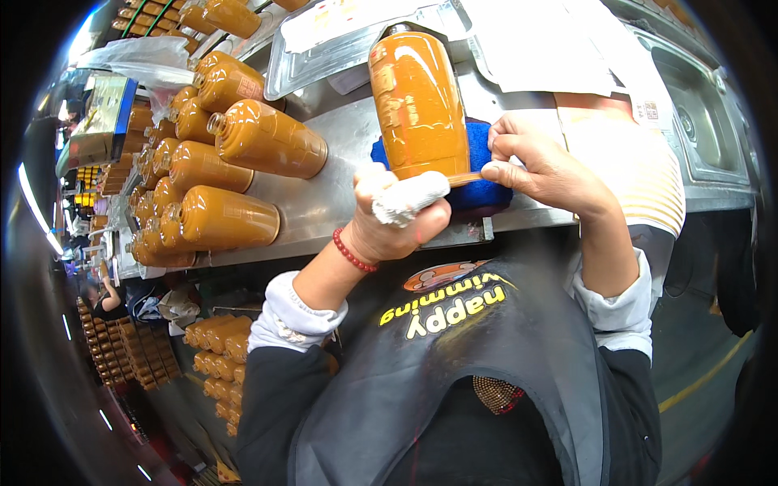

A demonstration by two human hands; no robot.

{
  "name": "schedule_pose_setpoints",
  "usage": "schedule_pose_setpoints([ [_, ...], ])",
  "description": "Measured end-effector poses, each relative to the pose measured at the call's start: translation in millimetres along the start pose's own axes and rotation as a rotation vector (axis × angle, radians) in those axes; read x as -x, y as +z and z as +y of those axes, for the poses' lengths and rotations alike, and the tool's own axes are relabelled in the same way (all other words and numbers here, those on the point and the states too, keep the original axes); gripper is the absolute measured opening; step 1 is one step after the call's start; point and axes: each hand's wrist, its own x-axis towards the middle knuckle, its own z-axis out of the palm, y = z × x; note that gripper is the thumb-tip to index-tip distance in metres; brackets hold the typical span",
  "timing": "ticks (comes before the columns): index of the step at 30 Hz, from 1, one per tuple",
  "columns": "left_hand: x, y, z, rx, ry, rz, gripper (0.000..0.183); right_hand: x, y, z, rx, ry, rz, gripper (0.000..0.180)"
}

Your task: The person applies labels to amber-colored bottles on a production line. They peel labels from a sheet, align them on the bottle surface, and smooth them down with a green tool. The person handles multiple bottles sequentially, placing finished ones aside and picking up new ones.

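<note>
A large glossy amber-brown bottle lies on its side before me, its neck away from me and its base close to my hands. Printed marks and writing run along its upper side. Folded blue cloth lies under it. My left hand, with a red bead bracelet, is at the base and has a white cloth wrapped over its fingers. Thumb and fingers of my right hand pinch the end of a narrow amber strip at the bottle's base. Whether the strip is attached to the bottle, I cannot tell.
Several similar bottles stand in rows on the metal bench at left. A clear tray and white sheets lie behind. A steel sink is at far right. More bottles are stacked below left; a person is beyond.
</note>
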Motion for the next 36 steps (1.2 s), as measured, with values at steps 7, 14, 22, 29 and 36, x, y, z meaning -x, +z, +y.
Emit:
schedule_pose_setpoints([
  [7,-20,2,1,-0.054,0.076,0.075,0.019,3,-1,15,-0.15,0.008,-0.031,0.033],
  [14,1,3,-2,0.095,-0.028,0.044,0.029,3,-9,7,-0.123,-0.013,-0.093,0.036],
  [22,-12,2,-2,-0.015,0.081,0.012,0.025,4,-8,18,-0.127,-0.027,-0.091,0.038],
  [29,-5,-2,-1,0.009,0.021,-0.002,0.026,1,-5,15,-0.112,-0.013,-0.083,0.037],
  [36,-7,6,-2,0.004,0.029,0.074,0.029,2,-5,12,-0.097,0.006,-0.084,0.035],
])
